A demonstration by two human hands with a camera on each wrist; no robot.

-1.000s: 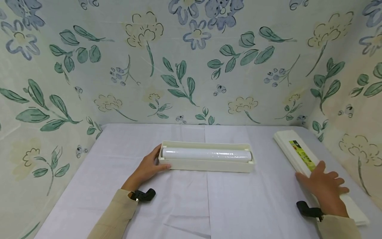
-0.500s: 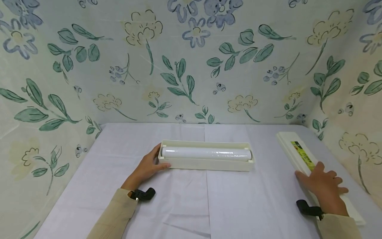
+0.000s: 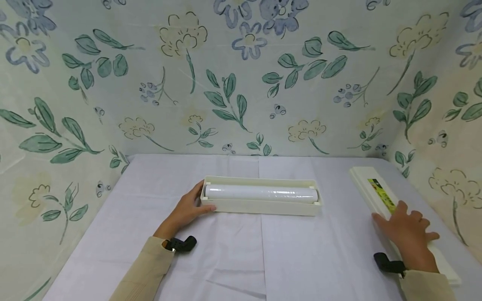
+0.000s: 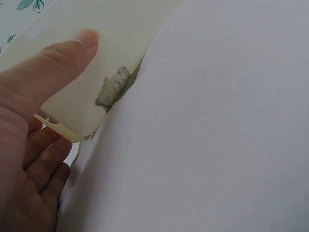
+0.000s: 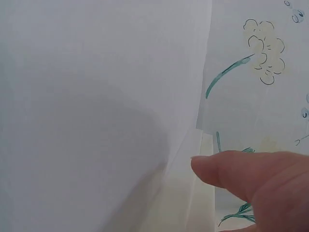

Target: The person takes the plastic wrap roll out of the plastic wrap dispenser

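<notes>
Lid [image 3: 381, 196], at right, long axis slanting far-left to near-right, is being part-covered by right hand [image 3: 406, 230] (nearer; fingers wide); box [image 3: 263, 207], leftward, is being gripped by left hand [image 3: 190, 209].

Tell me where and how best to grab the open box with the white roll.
Probably its two short ends, from left and right: the box is long and narrow, and the roll lies lengthwise in its open top. The left hand grips the left end; the right end is free.
</notes>
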